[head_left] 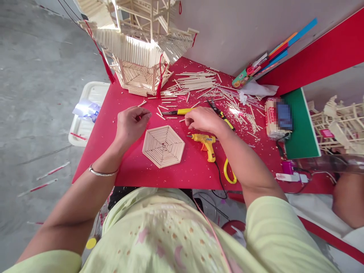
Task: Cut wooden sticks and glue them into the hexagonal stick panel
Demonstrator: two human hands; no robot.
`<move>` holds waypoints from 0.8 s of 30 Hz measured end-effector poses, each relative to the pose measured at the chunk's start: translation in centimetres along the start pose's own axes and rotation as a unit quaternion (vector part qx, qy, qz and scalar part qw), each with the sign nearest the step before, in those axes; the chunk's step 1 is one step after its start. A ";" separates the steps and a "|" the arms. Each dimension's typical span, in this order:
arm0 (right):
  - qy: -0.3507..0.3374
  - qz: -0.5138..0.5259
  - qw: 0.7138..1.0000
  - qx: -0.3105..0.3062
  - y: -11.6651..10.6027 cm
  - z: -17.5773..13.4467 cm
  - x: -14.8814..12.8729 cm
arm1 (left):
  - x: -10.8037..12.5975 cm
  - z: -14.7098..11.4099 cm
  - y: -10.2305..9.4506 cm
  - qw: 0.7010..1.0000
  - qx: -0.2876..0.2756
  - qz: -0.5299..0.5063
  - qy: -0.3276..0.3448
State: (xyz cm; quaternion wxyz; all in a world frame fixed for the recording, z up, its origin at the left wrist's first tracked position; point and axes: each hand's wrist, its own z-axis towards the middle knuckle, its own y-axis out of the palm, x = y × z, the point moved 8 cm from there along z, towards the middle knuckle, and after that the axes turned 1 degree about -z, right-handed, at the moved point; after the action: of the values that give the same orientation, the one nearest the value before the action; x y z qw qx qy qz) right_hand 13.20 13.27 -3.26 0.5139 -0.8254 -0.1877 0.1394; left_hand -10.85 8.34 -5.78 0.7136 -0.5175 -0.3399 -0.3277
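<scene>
My left hand [132, 123] hovers over the red table at the upper left of a hexagonal panel [163, 147] made of thin wooden sticks. Its fingers are pinched together; whatever they hold, if anything, is too small to name. To the right, my right hand [203, 120] is curled with its fingertips down, beside a yellow-handled craft knife [183, 111] and a short stick [182, 120]. What lies between those fingers is hidden. Just below my right hand rests a yellow glue gun [205, 143]. Black-and-yellow pliers [224, 118] lie partly behind that hand.
A tasselled stick-built pavilion model [136, 57] stands at the back left. Loose wooden sticks [196, 81] and crumbs litter the back. Yellow scissor handles [229, 172] lie near my right forearm. A white tray [74, 132] sits left of the table. Another person's arm [348, 197] shows at right.
</scene>
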 end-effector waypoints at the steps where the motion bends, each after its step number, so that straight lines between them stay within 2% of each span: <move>1: -0.001 0.003 1.000 -0.004 0.1 -0.1 0.0 | 0.0 0.0 0.0 1.000 -0.001 0.005 -0.001; 4: -0.008 0.014 1.000 -0.024 0.9 -0.2 0.0 | 0.2 0.0 -0.2 1.000 0.000 0.024 0.002; 8: -0.018 0.023 0.999 -0.019 1.8 0.2 0.0 | 0.7 0.0 -0.6 0.999 0.019 0.037 0.013; 16: -0.033 0.052 0.997 -0.043 2.1 0.8 0.9 | 0.2 0.0 0.1 0.999 -0.001 0.031 0.009; 24: -0.023 0.076 0.996 0.032 1.4 0.8 2.0 | 0.3 0.0 0.3 0.999 -0.009 0.044 0.013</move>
State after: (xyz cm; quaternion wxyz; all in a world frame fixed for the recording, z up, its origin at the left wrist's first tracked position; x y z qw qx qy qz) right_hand 14.88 14.24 -4.92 0.5238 -0.8167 -0.1315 0.2033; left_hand -10.44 8.35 -5.68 0.7270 -0.5340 -0.3044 -0.3059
